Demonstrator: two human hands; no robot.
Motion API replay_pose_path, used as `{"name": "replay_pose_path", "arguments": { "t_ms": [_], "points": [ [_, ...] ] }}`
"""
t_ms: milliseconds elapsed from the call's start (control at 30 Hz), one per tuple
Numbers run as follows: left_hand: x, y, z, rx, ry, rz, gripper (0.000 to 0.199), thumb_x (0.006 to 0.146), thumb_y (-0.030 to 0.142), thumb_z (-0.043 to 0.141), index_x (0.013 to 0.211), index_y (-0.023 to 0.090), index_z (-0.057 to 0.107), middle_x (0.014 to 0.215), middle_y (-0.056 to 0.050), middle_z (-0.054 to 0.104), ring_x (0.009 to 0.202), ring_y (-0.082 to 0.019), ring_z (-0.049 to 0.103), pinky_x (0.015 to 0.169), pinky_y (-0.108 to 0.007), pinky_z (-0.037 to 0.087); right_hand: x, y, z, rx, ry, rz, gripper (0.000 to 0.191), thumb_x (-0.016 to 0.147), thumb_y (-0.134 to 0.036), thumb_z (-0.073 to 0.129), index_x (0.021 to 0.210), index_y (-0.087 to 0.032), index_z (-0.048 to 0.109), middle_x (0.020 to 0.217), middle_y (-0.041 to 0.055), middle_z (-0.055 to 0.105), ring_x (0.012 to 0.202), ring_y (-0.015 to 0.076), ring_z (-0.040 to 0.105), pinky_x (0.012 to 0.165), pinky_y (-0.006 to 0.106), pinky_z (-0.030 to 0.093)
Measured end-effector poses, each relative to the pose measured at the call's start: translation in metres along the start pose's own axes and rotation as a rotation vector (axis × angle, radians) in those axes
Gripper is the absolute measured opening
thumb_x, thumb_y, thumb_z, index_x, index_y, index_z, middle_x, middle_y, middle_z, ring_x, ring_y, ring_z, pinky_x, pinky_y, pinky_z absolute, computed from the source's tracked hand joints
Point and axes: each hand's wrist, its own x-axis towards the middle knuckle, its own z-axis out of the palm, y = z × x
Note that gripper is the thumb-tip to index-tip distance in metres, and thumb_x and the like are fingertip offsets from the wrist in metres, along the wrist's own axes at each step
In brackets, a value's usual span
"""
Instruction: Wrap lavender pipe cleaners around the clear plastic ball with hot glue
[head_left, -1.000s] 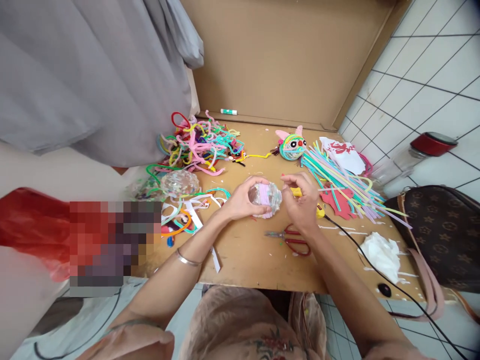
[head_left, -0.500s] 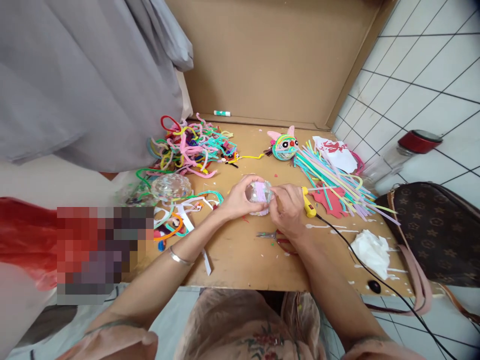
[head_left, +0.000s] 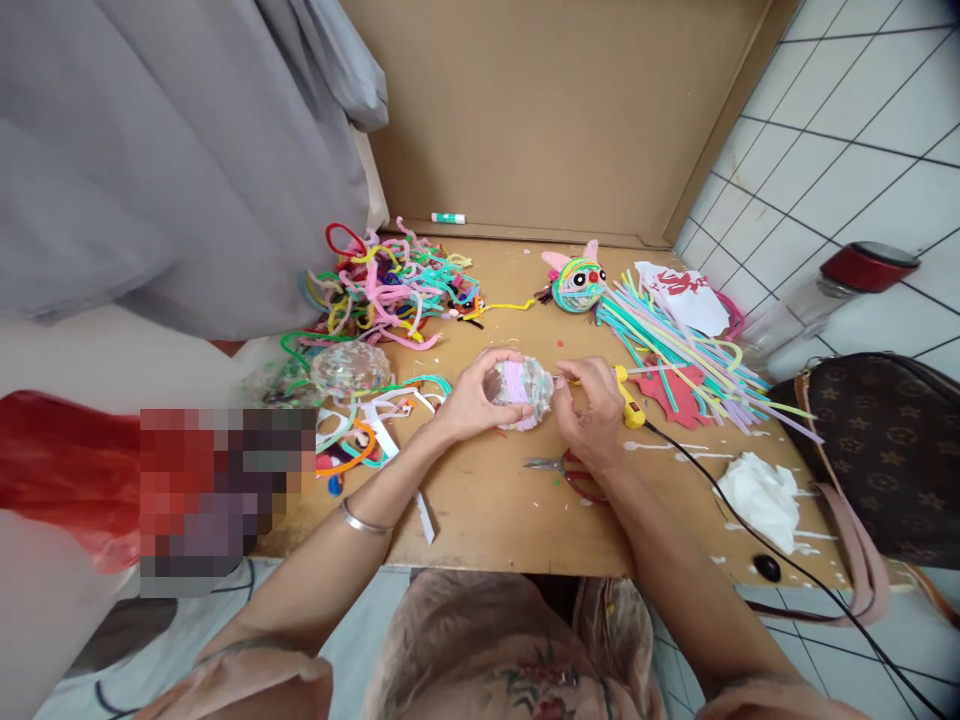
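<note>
My left hand (head_left: 480, 395) is closed around a clear, bumpy ball (head_left: 534, 385) with a lilac band of fuzzy strips on it. In my right hand (head_left: 592, 408) is a yellow glue gun (head_left: 634, 408), mostly hidden by the fingers, with a pale stick out of its back and its tip pointing at the ball's right side. The tip and the ball are close together; I cannot tell whether they touch. Scissors (head_left: 581, 478) with red handles lie under my right wrist. A second clear ball (head_left: 351, 368) rests to the left of my left hand.
Tangled pipe cleaners (head_left: 390, 285) are heaped at the back left. A decorated ball with pink ears (head_left: 579, 283) stands at the back, beside straight pipe cleaners (head_left: 675, 340). Crumpled tissue (head_left: 761, 500), a black cord (head_left: 720, 515), a bottle (head_left: 795, 310) and a brown bag (head_left: 885, 450) are at right.
My left hand has turned the ball, so the lilac band faces further left and more clear surface shows. My right hand has drawn slightly away from it. The whole view has shifted a little.
</note>
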Motion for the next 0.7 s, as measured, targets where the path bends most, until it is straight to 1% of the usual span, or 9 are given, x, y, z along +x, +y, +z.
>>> {"name": "replay_pose_path", "arguments": {
  "t_ms": [100, 233, 333, 433, 533, 633, 700],
  "points": [
    [0.001, -0.004, -0.001, -0.013, -0.017, 0.036, 0.061, 0.058, 0.03, 0.081, 0.113, 0.018, 0.058, 0.127, -0.011, 0.058, 0.119, -0.027, 0.057, 0.104, -0.039, 0.043, 0.0, -0.003, -0.001, 0.016, -0.009, -0.047, 0.016, 0.085, -0.014, 0.05, 0.095, -0.022, 0.061, 0.082, 0.0039, 0.065, 0.078, 0.0193, 0.06, 0.071, 0.034, 0.046],
    [0.001, -0.006, 0.0, 0.01, -0.024, 0.135, 0.058, 0.059, 0.029, 0.081, 0.111, 0.018, 0.059, 0.127, -0.012, 0.058, 0.126, -0.029, 0.054, 0.11, -0.043, 0.038, 0.0, -0.006, -0.003, 0.042, -0.035, -0.108, 0.015, 0.085, -0.016, 0.054, 0.098, -0.021, 0.061, 0.085, 0.0047, 0.065, 0.079, 0.0195, 0.06, 0.071, 0.035, 0.048],
    [0.0, -0.004, 0.002, 0.032, -0.049, 0.184, 0.057, 0.059, 0.028, 0.079, 0.112, 0.018, 0.06, 0.127, -0.013, 0.058, 0.124, -0.029, 0.054, 0.109, -0.044, 0.039, 0.0, -0.009, -0.004, 0.048, -0.071, -0.143, 0.016, 0.085, -0.019, 0.056, 0.099, -0.021, 0.061, 0.086, 0.0058, 0.065, 0.08, 0.0197, 0.059, 0.071, 0.035, 0.048],
    [-0.001, -0.002, 0.004, 0.056, -0.065, 0.211, 0.055, 0.059, 0.026, 0.077, 0.111, 0.018, 0.06, 0.127, -0.013, 0.059, 0.122, -0.028, 0.056, 0.108, -0.044, 0.041, -0.001, -0.012, -0.004, 0.063, -0.108, -0.145, 0.016, 0.085, -0.021, 0.057, 0.1, -0.02, 0.061, 0.088, 0.0068, 0.066, 0.08, 0.0196, 0.059, 0.072, 0.035, 0.048],
    [-0.002, 0.0, 0.004, 0.064, -0.067, 0.218, 0.055, 0.06, 0.026, 0.077, 0.111, 0.018, 0.06, 0.127, -0.013, 0.059, 0.123, -0.029, 0.056, 0.108, -0.044, 0.041, -0.002, -0.014, -0.002, 0.052, -0.13, -0.115, 0.016, 0.085, -0.022, 0.055, 0.1, -0.02, 0.062, 0.088, 0.0072, 0.066, 0.081, 0.0198, 0.06, 0.072, 0.036, 0.049],
    [-0.002, 0.002, 0.003, 0.072, -0.073, 0.22, 0.056, 0.059, 0.025, 0.078, 0.111, 0.018, 0.06, 0.127, -0.014, 0.059, 0.123, -0.03, 0.056, 0.108, -0.046, 0.041, -0.002, -0.014, -0.001, 0.047, -0.132, -0.087, 0.016, 0.086, -0.023, 0.054, 0.099, -0.02, 0.063, 0.086, 0.0068, 0.066, 0.081, 0.0195, 0.06, 0.072, 0.036, 0.049],
    [-0.003, 0.003, 0.003, 0.076, -0.088, 0.219, 0.056, 0.059, 0.025, 0.078, 0.111, 0.018, 0.06, 0.127, -0.015, 0.058, 0.123, -0.03, 0.056, 0.108, -0.046, 0.041, -0.002, -0.014, -0.001, 0.067, -0.119, -0.087, 0.013, 0.087, -0.022, 0.055, 0.096, -0.021, 0.063, 0.084, 0.006, 0.066, 0.079, 0.0187, 0.06, 0.071, 0.035, 0.049]
  ]
}}
